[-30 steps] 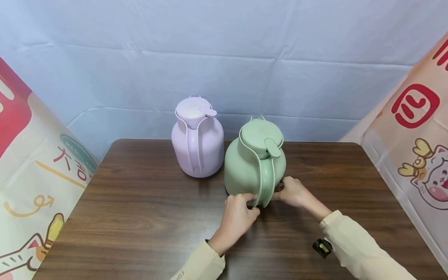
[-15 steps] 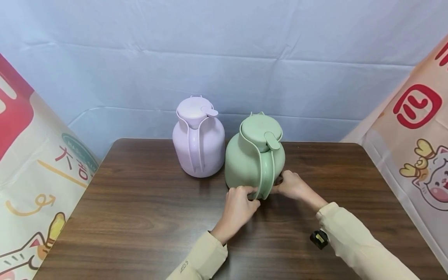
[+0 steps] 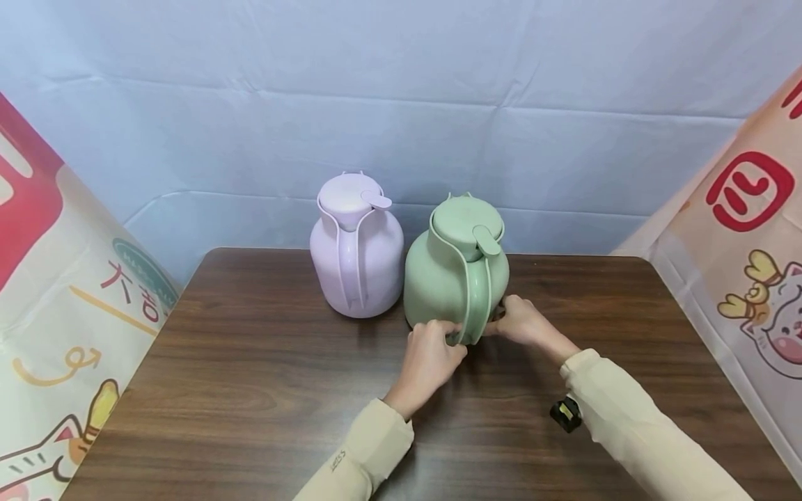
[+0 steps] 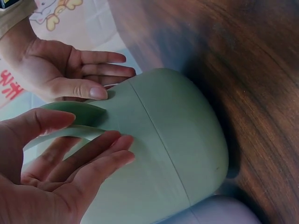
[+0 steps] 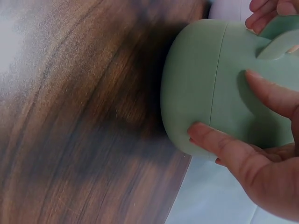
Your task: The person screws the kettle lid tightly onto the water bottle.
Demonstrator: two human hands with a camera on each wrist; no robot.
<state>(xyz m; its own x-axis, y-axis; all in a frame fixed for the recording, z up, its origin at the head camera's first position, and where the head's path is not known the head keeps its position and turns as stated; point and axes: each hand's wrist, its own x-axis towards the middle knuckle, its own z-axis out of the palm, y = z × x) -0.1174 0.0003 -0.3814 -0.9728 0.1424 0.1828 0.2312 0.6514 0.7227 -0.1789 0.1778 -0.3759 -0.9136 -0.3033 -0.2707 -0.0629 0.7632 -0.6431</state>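
Observation:
A sage-green thermos jug (image 3: 432,285) stands on the wooden table, its handle facing me and a thumb lever on its lid. My left hand (image 3: 429,362) is at the left of the handle's lower end; in the left wrist view its fairly straight fingers (image 4: 105,165) touch the jug body while the thumb lies by the handle. On the right side, my right hand (image 3: 523,327) has its fingers extended along the body, with fingertips (image 5: 201,133) on the lower wall and the thumb pointing toward the handle. Just left of the green jug stands a lilac thermos jug (image 3: 376,271).
Behind the jugs, a pale cloth backdrop (image 3: 301,139) hangs at the far edge of the table (image 3: 250,390). Printed cartoon cloths flank both sides, one at the left (image 3: 63,306), one at the right (image 3: 752,278). A small black device (image 3: 566,415) sits at the right wrist.
The green jug has slid away from me toward the table's far edge, and both hands have moved forward with it. The lilac jug stays in place on the table.

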